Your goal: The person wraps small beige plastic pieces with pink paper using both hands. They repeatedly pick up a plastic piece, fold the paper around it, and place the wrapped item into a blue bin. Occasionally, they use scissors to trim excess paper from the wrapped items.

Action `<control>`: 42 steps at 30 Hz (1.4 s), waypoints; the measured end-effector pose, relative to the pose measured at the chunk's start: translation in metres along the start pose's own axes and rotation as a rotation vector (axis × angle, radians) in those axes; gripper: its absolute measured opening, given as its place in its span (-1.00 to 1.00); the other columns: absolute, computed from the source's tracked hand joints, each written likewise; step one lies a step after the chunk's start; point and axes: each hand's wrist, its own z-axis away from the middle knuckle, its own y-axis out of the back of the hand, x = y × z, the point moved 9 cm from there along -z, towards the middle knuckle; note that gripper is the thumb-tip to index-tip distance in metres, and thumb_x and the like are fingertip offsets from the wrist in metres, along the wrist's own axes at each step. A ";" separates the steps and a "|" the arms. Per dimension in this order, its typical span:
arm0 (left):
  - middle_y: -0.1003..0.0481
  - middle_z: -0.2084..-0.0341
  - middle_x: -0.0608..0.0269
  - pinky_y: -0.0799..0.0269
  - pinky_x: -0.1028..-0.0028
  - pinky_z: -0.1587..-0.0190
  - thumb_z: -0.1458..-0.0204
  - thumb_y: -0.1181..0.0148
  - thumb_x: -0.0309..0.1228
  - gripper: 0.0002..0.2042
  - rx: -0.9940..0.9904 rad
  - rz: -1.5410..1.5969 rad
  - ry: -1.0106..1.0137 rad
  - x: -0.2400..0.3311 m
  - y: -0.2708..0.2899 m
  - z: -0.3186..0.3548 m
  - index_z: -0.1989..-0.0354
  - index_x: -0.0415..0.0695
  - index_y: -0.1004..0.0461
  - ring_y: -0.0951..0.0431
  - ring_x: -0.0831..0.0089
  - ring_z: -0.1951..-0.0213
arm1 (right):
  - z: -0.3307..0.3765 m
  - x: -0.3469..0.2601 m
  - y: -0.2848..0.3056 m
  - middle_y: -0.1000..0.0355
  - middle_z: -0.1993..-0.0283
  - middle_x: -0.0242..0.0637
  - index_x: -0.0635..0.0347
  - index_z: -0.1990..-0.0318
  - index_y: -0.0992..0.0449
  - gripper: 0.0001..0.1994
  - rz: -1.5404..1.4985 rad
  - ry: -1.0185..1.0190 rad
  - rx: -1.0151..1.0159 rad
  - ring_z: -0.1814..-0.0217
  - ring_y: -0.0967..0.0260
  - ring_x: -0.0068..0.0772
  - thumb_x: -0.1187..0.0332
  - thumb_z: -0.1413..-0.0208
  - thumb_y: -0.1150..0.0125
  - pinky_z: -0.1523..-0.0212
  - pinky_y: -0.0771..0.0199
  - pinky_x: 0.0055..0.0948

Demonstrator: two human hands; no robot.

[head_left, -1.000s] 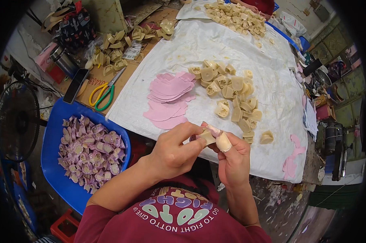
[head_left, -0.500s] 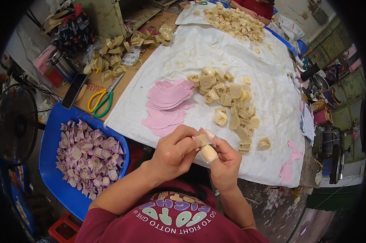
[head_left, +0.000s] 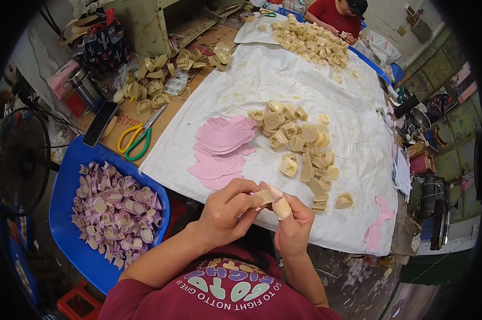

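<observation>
My left hand (head_left: 223,212) and my right hand (head_left: 295,223) meet over the table's near edge, both closed on one small beige shoe heel (head_left: 264,196). A bit of pink material shows along the heel, mostly hidden by my fingers. The right thumb wears a pale beige wrap (head_left: 282,208). Just beyond my hands, a fanned stack of pink cut pieces (head_left: 225,140) lies on the white cloth (head_left: 198,101). To its right spreads a loose pile of bare beige heels (head_left: 297,130). One pair of heels (head_left: 344,201) sits apart on the right.
At left, a blue basin (head_left: 65,213) holds many purple-pink covered heels. Scissors (head_left: 137,140), a phone (head_left: 100,124) and a steel flask (head_left: 85,88) lie near the table's left side. Pink scraps (head_left: 378,226) rest at right. A co-worker (head_left: 339,18) works behind a far heel pile (head_left: 313,42).
My view has shifted slightly, and more of the co-worker shows. My hands stay together on the heel; the right thumb and fingers have shifted a little along it.
</observation>
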 end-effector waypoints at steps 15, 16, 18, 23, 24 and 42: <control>-0.49 0.25 -0.01 -0.49 0.49 0.36 0.19 -0.27 -0.76 -0.69 0.023 0.025 0.051 0.005 0.001 -0.003 0.25 -0.19 -0.44 -0.56 0.32 0.34 | -0.002 -0.012 -0.002 -0.51 0.06 0.04 0.48 0.09 -0.51 -0.76 -0.112 -0.061 0.081 0.00 -0.47 -0.31 0.46 -0.21 -0.05 -0.14 -0.37 -0.38; -0.48 0.25 0.00 -0.49 0.49 0.36 0.20 -0.27 -0.77 -0.68 0.016 0.002 0.045 0.007 0.000 -0.004 0.25 -0.19 -0.43 -0.56 0.32 0.34 | -0.003 -0.014 -0.002 -0.51 0.06 0.03 0.48 0.08 -0.51 -0.76 -0.058 -0.040 0.073 -0.01 -0.47 -0.33 0.47 -0.21 -0.05 -0.13 -0.37 -0.40; -0.48 0.27 0.00 -0.48 0.48 0.37 0.19 -0.27 -0.76 -0.69 0.003 -0.014 0.033 0.009 -0.002 -0.006 0.25 -0.20 -0.43 -0.56 0.31 0.35 | -0.004 -0.020 -0.002 -0.52 0.06 0.00 0.48 0.07 -0.51 -0.76 0.052 0.002 0.060 -0.02 -0.46 -0.37 0.49 -0.21 -0.04 -0.12 -0.37 -0.43; -0.48 0.31 0.03 -0.45 0.45 0.38 0.17 -0.24 -0.75 -0.73 0.018 0.007 0.101 0.000 0.001 -0.010 0.28 -0.20 -0.43 -0.54 0.28 0.38 | -0.006 -0.024 -0.010 -0.52 0.05 -0.02 0.45 0.03 -0.48 -0.75 0.235 0.145 -0.041 0.01 -0.46 -0.40 0.50 -0.17 -0.11 -0.07 -0.40 -0.45; -0.48 0.32 0.03 -0.44 0.45 0.38 0.16 -0.23 -0.75 -0.74 0.037 0.030 0.105 -0.004 0.002 -0.008 0.29 -0.21 -0.43 -0.54 0.28 0.39 | -0.006 -0.023 -0.012 -0.52 0.05 -0.02 0.45 0.02 -0.47 -0.74 0.226 0.167 -0.061 0.02 -0.47 -0.40 0.50 -0.16 -0.14 -0.06 -0.41 -0.44; -0.44 0.27 0.15 -0.47 0.57 0.27 -0.02 -0.15 -0.69 -0.90 0.059 0.396 0.352 -0.028 -0.001 -0.001 0.31 -0.25 -0.45 -0.50 0.54 0.29 | -0.009 -0.035 -0.022 -0.47 -0.01 -0.13 0.28 0.12 -0.49 -0.75 0.463 0.424 0.012 -0.27 -0.21 -0.04 0.56 0.01 -0.19 -0.26 -0.14 -0.15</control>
